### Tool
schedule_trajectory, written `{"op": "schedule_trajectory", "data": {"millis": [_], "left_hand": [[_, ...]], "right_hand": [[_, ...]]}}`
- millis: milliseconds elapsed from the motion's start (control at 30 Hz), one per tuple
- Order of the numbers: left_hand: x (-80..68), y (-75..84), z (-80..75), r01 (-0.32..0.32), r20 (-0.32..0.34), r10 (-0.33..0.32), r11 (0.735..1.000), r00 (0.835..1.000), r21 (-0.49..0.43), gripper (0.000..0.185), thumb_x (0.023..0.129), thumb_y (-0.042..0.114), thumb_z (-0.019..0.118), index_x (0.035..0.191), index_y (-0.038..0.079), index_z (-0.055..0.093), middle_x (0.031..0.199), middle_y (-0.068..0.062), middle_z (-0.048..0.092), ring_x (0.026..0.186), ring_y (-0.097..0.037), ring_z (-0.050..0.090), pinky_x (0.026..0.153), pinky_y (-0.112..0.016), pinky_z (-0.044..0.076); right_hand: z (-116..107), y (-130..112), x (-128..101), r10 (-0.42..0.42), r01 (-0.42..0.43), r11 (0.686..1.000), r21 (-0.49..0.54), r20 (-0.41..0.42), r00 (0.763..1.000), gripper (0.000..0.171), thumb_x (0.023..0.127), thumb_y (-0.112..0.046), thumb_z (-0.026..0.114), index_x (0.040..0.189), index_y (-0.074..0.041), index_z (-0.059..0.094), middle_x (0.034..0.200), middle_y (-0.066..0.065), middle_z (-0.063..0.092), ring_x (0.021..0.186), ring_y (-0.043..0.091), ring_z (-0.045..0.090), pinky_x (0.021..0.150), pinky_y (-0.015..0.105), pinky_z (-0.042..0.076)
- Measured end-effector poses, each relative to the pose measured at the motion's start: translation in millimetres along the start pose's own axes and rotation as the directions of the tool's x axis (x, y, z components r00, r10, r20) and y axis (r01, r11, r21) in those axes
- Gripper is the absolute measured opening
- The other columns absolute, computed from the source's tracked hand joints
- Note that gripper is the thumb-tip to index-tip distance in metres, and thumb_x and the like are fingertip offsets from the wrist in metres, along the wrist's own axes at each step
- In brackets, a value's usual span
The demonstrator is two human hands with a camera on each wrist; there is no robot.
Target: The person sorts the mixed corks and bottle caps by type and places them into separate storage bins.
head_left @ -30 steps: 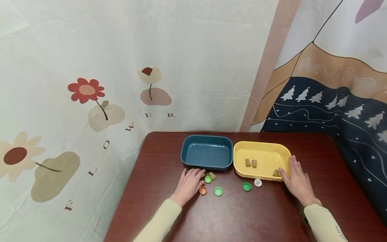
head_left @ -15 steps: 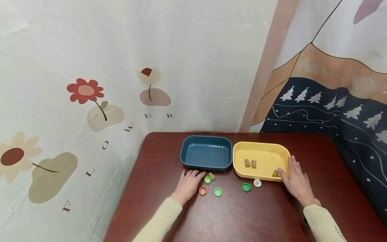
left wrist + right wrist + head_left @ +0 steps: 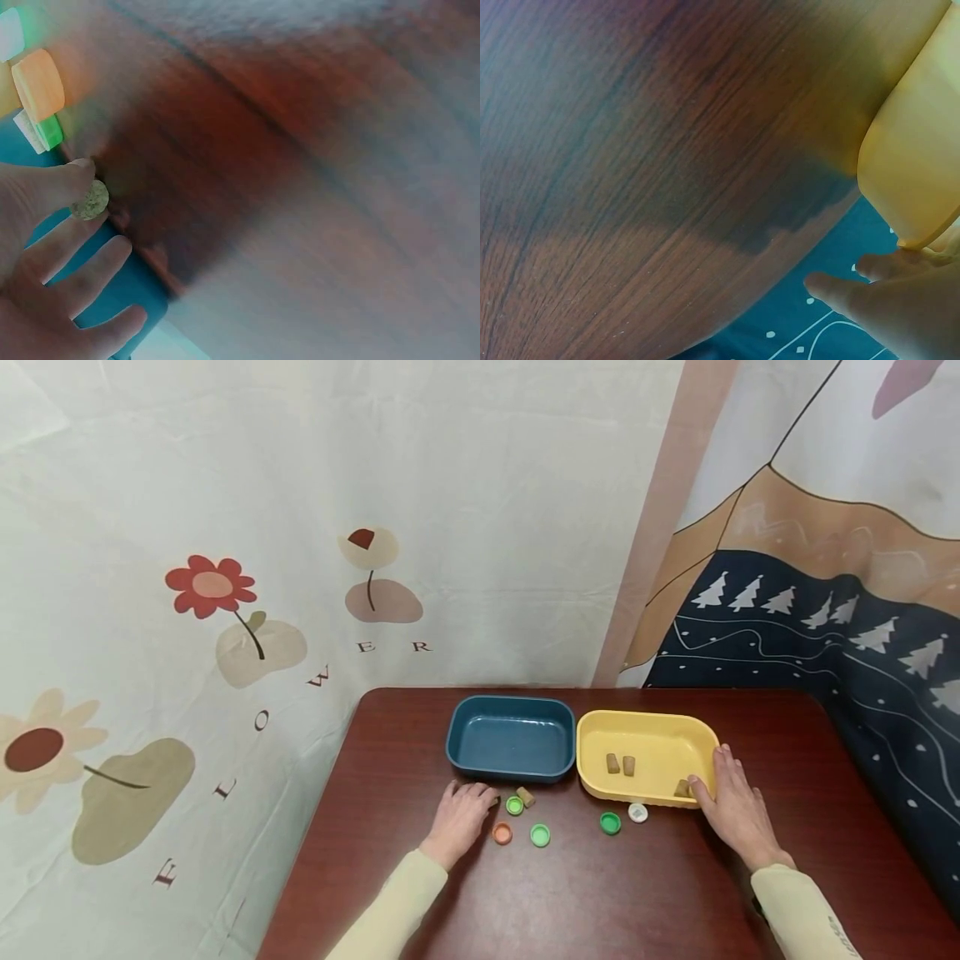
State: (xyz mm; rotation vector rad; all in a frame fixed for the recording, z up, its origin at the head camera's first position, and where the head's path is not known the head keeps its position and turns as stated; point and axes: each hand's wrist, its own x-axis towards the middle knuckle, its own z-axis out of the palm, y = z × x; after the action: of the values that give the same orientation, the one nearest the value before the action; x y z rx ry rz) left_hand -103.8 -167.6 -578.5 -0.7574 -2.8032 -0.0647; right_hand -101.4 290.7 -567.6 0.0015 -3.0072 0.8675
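Note:
My left hand (image 3: 461, 814) rests on the table just in front of the blue tray (image 3: 459, 752). In the left wrist view its thumb and forefinger pinch a small cork (image 3: 90, 201) against the blue tray's (image 3: 127, 289) edge. A second cork (image 3: 526, 796) lies loose beside a green cap (image 3: 514, 806). My right hand (image 3: 733, 806) lies flat on the table, its thumb touching the near right corner of the yellow tray (image 3: 652, 720), which holds three corks (image 3: 612, 763).
An orange cap (image 3: 502, 833), two more green caps (image 3: 540, 835) (image 3: 611, 822) and a white cap (image 3: 638, 812) lie in front of the trays on the dark wooden table (image 3: 585, 902). Printed curtains hang close behind and to the right.
My left hand has drawn back a little to the left, and one of the two corks beside the green cap has left the table with it. The right hand stays put.

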Motion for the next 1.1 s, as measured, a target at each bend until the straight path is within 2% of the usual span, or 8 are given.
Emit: {"op": "schedule_trajectory", "data": {"millis": [233, 433, 700, 933, 1100], "left_hand": [[-7.4, -5.5, -0.7, 0.016, -0.007, -0.016, 1.000, 1.000, 0.009, 0.028, 0.088, 0.021, 0.083, 0.112, 0.016, 0.070, 0.105, -0.003, 0.072, 0.101, -0.024, 0.070, 0.100, -0.059, 0.049], [-14.6, -7.7, -5.2, 0.041, -0.009, -0.041, 0.999, 0.999, -0.034, 0.031, 0.087, 0.026, 0.084, 0.112, 0.015, 0.070, 0.100, -0.002, 0.072, 0.101, -0.024, 0.070, 0.102, -0.059, 0.048], [-17.0, -5.0, -13.3, 0.022, -0.134, -0.033, 0.996, 0.990, -0.081, 0.033, 0.085, 0.032, 0.086, 0.108, 0.016, 0.070, 0.099, 0.000, 0.073, 0.100, -0.021, 0.070, 0.098, -0.054, 0.052], [-13.7, 1.6, -20.7, 0.025, -0.223, -0.057, 0.989, 0.973, -0.146, 0.034, 0.083, 0.036, 0.087, 0.107, 0.019, 0.070, 0.103, 0.001, 0.072, 0.102, -0.019, 0.069, 0.098, -0.047, 0.052], [-8.5, 8.8, -30.6, -0.015, -0.292, -0.037, 0.984, 0.956, -0.175, 0.041, 0.082, 0.037, 0.087, 0.112, 0.014, 0.072, 0.111, -0.002, 0.072, 0.107, -0.022, 0.068, 0.098, -0.045, 0.052]], "right_hand": [[0.4, -0.8, 1.4, 0.001, -0.001, 1.000, 0.005, -0.002, 1.000, 0.084, 0.110, -0.049, 0.039, 0.162, 0.006, 0.004, 0.168, 0.030, 0.005, 0.150, 0.057, 0.012, 0.107, 0.082, 0.015], [0.6, -1.7, 1.3, 0.001, -0.001, 1.000, 0.003, 0.000, 1.000, 0.084, 0.110, -0.049, 0.040, 0.163, 0.006, 0.004, 0.168, 0.030, 0.005, 0.150, 0.056, 0.012, 0.107, 0.082, 0.015], [-0.6, -1.6, 0.5, 0.002, -0.002, 1.000, -0.007, 0.003, 1.000, 0.084, 0.110, -0.049, 0.039, 0.162, 0.007, 0.002, 0.168, 0.030, 0.003, 0.150, 0.056, 0.011, 0.108, 0.081, 0.015], [0.2, -0.7, -0.5, 0.006, -0.006, 1.000, 0.000, 0.000, 1.000, 0.084, 0.110, -0.050, 0.039, 0.162, 0.006, 0.003, 0.168, 0.030, 0.004, 0.150, 0.057, 0.012, 0.107, 0.082, 0.015], [0.1, -0.5, -1.1, 0.007, -0.007, 1.000, 0.007, 0.003, 1.000, 0.084, 0.110, -0.049, 0.039, 0.162, 0.006, 0.002, 0.168, 0.030, 0.003, 0.150, 0.057, 0.011, 0.108, 0.082, 0.014]]}}
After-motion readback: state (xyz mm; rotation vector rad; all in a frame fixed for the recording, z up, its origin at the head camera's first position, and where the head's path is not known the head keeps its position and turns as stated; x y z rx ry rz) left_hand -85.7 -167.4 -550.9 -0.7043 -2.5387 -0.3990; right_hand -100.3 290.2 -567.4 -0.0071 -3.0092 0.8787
